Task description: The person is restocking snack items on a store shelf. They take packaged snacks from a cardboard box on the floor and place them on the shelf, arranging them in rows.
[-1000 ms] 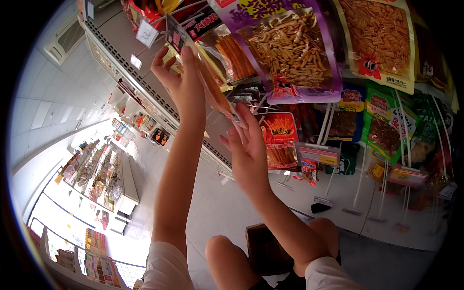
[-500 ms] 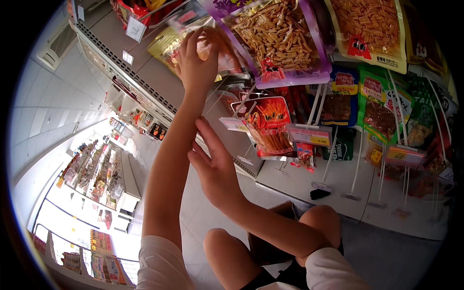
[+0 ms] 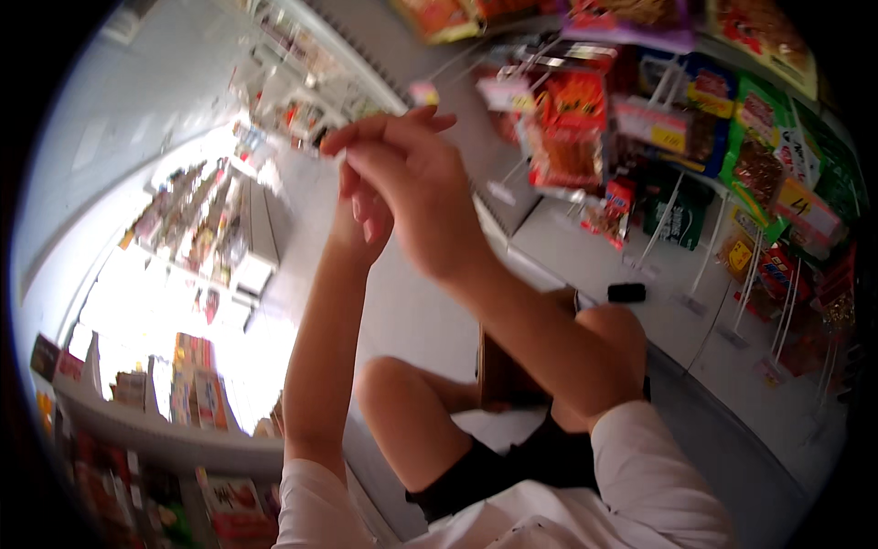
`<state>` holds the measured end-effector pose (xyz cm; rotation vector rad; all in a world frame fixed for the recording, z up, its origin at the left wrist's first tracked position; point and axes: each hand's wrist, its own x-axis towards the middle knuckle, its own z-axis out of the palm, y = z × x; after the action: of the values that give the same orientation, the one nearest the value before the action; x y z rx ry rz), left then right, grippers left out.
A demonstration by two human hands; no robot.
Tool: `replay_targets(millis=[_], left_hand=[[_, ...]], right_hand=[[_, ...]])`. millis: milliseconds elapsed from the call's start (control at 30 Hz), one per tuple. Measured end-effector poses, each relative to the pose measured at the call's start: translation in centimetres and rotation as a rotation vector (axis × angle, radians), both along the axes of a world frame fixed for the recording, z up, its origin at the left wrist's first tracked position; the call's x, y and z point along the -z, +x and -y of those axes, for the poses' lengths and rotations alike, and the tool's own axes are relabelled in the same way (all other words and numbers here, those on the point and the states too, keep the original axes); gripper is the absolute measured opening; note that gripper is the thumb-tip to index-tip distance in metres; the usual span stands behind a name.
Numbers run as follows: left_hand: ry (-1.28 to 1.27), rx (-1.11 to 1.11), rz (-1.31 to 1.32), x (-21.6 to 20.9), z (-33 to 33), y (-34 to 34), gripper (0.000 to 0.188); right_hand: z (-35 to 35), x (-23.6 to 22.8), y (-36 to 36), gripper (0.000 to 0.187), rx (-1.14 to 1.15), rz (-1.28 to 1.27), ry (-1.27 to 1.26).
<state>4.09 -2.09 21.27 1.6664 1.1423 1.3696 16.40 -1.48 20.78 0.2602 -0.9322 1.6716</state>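
My right hand (image 3: 430, 201) crosses over my left hand, touching it, in front of the walkway. Its fingers reach to the left, slightly bent, and no item shows in them. The left hand (image 3: 356, 206) lies mostly behind the right one, its fingers overlapped and blurred, so its grip is hidden. To the right of both hands hang snack bags: a red packet (image 3: 569, 133) is nearest, with a small red-and-white packet (image 3: 610, 210) below it. A purple-edged bag (image 3: 631, 23) hangs higher up.
Green bags (image 3: 759, 137), price tags (image 3: 651, 123) and long wire hooks (image 3: 663, 220) fill the right side. A black object (image 3: 626, 293) lies on the lower shelf. Below my right forearm stands a cardboard box (image 3: 503, 366), beside my bent knees. Stocked shelves (image 3: 197, 215) stand at far left.
My left hand has come down and away from the bags it was reaching at the upper rack. My right hand has risen over it. The view has shifted, showing the rack higher and further right.
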Motion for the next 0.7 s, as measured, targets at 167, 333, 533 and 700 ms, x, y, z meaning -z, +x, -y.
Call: replay_targets(millis=[167,333,533,700], left_hand=[[-0.047,0.166,0.597,3.5,7.6,-2.5,0.043],[-0.226,-0.169,-0.077,9.9,8.6,-3.0,0.048],[-0.459,0.204,-0.478,23.1,6.4,-6.0,0.037],[-0.572,0.405,-1.170,30.7,5.2,-6.9,0.035]], right_hand=[[1.3,4.5,-1.7,0.020,0.018,0.168,0.208],[-0.3,14.4,-0.5,0.022,0.499,0.735,0.306],[-0.8,16.9,4.3,0.025,0.695,1.240,0.580],[0.9,20.8,8.0,0.025,0.423,1.781,0.619]])
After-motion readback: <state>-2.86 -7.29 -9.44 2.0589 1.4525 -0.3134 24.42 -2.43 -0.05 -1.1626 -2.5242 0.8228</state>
